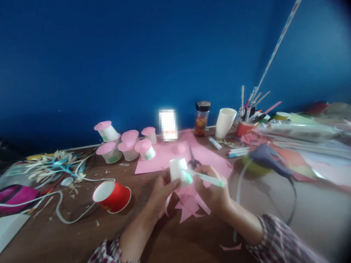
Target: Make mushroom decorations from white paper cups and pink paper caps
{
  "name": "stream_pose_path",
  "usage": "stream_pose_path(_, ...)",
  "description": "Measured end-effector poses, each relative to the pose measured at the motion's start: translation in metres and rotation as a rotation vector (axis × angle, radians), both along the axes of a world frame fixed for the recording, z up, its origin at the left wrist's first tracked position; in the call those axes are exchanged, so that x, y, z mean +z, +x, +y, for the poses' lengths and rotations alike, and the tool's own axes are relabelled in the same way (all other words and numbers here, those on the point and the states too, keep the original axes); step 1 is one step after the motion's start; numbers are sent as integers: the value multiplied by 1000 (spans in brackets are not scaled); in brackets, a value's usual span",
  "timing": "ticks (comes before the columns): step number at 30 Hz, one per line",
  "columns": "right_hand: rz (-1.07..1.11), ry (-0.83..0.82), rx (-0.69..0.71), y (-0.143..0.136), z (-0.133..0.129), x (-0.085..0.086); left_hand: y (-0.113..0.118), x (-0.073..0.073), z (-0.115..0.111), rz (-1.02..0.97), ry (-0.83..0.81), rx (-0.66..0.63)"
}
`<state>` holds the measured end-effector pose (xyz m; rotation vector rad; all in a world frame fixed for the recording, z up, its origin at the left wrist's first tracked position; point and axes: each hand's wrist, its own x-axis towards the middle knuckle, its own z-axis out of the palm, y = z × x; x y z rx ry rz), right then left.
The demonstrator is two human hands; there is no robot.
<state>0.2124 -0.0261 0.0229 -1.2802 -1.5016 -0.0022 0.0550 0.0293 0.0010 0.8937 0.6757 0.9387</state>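
My left hand [161, 191] is closed around a small white paper cup [176, 170], with the thumb across its lower side. A bright green patch shows on the cup's right side. Gripped in my right hand [215, 190] is a pale marker [207, 178] with a green end; its tip reaches the cup at the patch. Behind my hands, dark-handled scissors [193, 160] lie on a pink paper sheet [159, 165]. Cut pink scraps [189, 204] lie below the cup. Several white cups with pink paper tops [129, 146] stand at the back left, some showing green marks.
A red paper cup [120, 197] lies tipped at left beside a white cable [60, 213]. At the back are a black-lidded jar [202, 118], a white cup [225, 122] and a red pen holder [245, 128]. A dark glue gun [270, 159] and plastic packets [301, 129] occupy the right.
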Motion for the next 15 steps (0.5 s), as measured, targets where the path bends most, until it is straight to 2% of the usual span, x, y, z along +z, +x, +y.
stream_pose_path(15,-13,12,5,-1,1,1,0,0,0,-11,-7,10)
